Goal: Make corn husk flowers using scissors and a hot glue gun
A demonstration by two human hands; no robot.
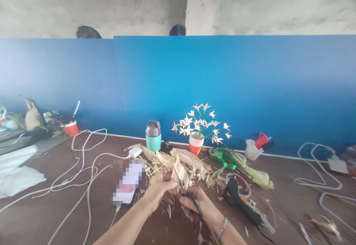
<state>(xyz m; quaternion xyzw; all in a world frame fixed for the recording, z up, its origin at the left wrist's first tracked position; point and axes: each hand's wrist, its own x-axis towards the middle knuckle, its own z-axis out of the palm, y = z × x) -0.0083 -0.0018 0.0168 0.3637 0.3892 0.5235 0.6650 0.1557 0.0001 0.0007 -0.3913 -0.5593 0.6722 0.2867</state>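
My left hand (159, 190) pinches a pale dried husk leaf (180, 171) and holds it upright above the brown table (55, 215). My right hand (198, 207) grips black-handled scissors (187, 195), whose blades point up into the leaf. A pile of dried husk strips and small cut flowers (178, 159) lies just beyond both hands. Behind it an orange paper cup (195, 144) holds a spray of cream husk flowers (200, 121) on thin stems.
A black glue gun (239, 199) lies right of my hands. A phone (128, 182), a white charger (135, 151) and white cables (83, 171) lie to the left. A teal flask (153, 135), green tape (221, 155) and a blue partition (222, 89) stand behind; two heads show above it.
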